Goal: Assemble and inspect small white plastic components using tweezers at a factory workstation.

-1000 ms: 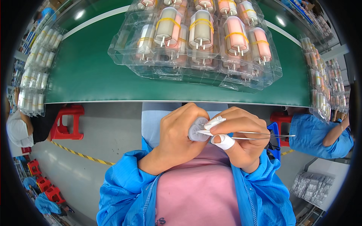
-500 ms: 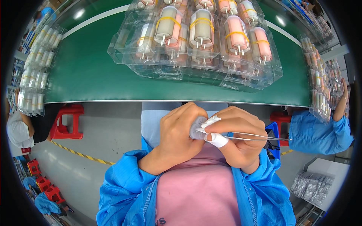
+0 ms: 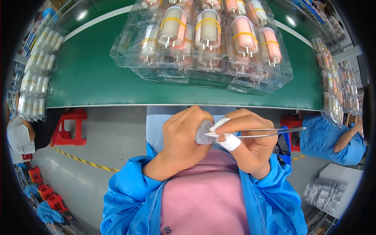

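Over my lap, my left hand (image 3: 185,131) is wrapped round a greyish, translucent round piece (image 3: 203,134), with its flat end facing right. Most of that piece is hidden in my palm. My right hand (image 3: 250,137) pinches a pair of metal tweezers (image 3: 270,131) between the thumb and a finger, both wrapped in white tape. The tips of the tweezers touch or lie just in front of the round end; I cannot tell whether they grip anything. The rear of the tweezers sticks out to the right past my knuckles.
Stacked clear plastic trays (image 3: 180,74) on the green table (image 3: 86,86) hold grey, pink and white cylinders (image 3: 171,29) with yellow bands. Similar trays stand at both sides. Red stools (image 3: 71,127) flank me, and a person in blue (image 3: 331,139) sits at right.
The tweezers' rear end has swung up and my right hand has turned slightly. My left hand has shifted a little left. The person at right has lowered an arm.
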